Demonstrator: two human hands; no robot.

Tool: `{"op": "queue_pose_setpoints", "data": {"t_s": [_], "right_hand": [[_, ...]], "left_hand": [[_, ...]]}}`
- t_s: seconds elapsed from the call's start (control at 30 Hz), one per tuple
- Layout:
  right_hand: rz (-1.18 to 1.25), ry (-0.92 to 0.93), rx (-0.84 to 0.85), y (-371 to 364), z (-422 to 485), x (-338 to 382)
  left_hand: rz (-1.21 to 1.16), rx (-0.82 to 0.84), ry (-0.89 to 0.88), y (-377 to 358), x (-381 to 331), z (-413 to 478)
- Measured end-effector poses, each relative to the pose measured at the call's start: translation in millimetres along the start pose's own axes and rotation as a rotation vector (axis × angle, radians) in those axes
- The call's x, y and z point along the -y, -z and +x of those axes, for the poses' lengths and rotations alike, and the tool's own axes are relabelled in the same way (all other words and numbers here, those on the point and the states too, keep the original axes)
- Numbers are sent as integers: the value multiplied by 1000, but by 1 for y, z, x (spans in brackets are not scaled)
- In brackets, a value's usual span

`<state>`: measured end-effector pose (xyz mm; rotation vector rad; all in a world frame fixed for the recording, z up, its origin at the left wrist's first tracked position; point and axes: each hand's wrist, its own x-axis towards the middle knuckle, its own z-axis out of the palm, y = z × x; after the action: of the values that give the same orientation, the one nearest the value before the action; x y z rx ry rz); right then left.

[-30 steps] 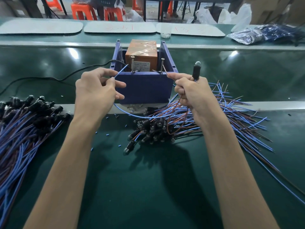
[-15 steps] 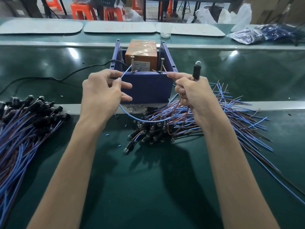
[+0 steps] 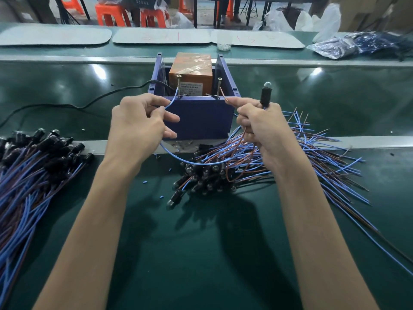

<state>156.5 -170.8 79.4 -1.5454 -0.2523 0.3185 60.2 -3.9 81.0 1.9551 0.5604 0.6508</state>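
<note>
The left hand (image 3: 138, 124) pinches the blue wire (image 3: 172, 104), whose bare end lies against the left screw (image 3: 178, 85) of the blue box (image 3: 201, 117). The right hand (image 3: 261, 128) grips the lamp (image 3: 265, 95) upright and pinches the brown wire (image 3: 223, 96), with its tip at the right screw (image 3: 219, 87). The bulb looks unlit, so this test seems midway. A heap (image 3: 205, 173) on the worktop (image 3: 201, 242) likely still waits.

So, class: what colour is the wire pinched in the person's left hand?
The wire is blue, clearest in the head view.
</note>
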Motion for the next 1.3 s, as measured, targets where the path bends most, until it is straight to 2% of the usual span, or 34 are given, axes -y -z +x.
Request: {"op": "queue_pose_setpoints", "data": {"t_s": [0.93, 1.3], "right_hand": [[-97, -11, -6, -1, -2, 2], [-59, 3, 11, -2, 1, -1]], "left_hand": [[60, 36, -69, 0, 0, -2], [-8, 49, -35, -4, -3, -3]]}}
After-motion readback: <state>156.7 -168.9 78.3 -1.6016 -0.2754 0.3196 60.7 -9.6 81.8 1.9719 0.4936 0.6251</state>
